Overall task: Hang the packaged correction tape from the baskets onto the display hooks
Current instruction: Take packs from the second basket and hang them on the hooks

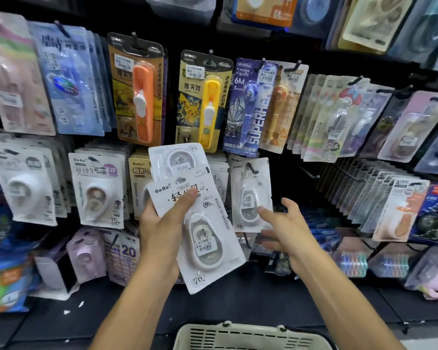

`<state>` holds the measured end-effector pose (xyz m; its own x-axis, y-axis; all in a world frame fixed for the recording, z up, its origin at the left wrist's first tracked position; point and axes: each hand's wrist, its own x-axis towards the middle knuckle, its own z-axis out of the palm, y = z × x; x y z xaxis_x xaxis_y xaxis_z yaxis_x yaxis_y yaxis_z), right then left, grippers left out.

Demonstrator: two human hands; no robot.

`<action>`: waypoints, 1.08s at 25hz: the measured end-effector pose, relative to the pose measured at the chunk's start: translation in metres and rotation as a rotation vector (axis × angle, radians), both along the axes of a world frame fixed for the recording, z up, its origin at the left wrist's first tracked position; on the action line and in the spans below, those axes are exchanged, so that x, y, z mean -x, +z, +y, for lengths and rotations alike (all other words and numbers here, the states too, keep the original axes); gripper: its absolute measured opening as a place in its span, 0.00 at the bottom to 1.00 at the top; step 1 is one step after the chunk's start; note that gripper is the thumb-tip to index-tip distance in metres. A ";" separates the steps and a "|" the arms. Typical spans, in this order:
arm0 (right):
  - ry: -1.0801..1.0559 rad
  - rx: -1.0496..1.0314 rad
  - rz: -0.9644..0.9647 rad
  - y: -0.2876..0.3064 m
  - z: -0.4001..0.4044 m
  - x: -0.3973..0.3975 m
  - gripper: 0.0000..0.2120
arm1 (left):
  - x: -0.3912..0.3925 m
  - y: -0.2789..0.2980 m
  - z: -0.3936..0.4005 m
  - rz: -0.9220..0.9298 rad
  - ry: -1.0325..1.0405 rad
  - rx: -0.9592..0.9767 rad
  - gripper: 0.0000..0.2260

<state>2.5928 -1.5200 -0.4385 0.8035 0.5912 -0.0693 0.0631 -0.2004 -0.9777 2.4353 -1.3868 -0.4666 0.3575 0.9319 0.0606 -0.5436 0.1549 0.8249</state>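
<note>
Your left hand (pixel 162 223) grips a small stack of correction tape packs (pixel 195 218) at centre frame, thumb pinching the top card: light, stiff, slick blister cards, best held near the hang hole. Your right hand (pixel 286 228), at 3 o'clock of them, has fingers (pixel 266 213) spread, empty, beside the hung pack (pixel 250 193).

Both bare forearms reach up and forward from the bottom of the view, converging slightly toward the middle. The left hand (pixel 162 223) is raised with its back toward the camera, fingers curled behind and thumb pressed across the front in a firm pinching grip. To the right of that grip and at about the same height, the right hand (pixel 286 228) hangs free, palm turned inward toward it, fingers spread and relaxed, forefinger extended forward, thumb lifted above.
</note>
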 end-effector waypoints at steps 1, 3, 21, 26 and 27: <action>0.073 -0.006 -0.078 -0.003 0.001 0.007 0.33 | 0.000 0.000 -0.001 -0.005 0.006 0.015 0.15; 0.328 -0.114 -0.192 -0.014 0.001 0.032 0.34 | -0.002 0.000 0.000 0.000 0.015 0.040 0.15; -0.131 -0.271 -0.022 -0.019 -0.028 0.010 0.10 | 0.003 0.009 0.000 0.079 -0.026 -0.025 0.28; -0.066 -0.150 0.101 -0.019 -0.003 0.003 0.18 | 0.005 0.012 -0.005 0.383 -0.027 -0.261 0.24; -0.051 -0.025 0.010 -0.016 0.001 0.000 0.30 | 0.007 0.013 -0.007 0.517 -0.020 -0.380 0.24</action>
<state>2.5931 -1.5193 -0.4542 0.8317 0.5516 -0.0635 0.0433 -0.1785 -0.9830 2.4288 -1.3936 -0.4531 0.4460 0.8723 0.2004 -0.0612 -0.1936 0.9792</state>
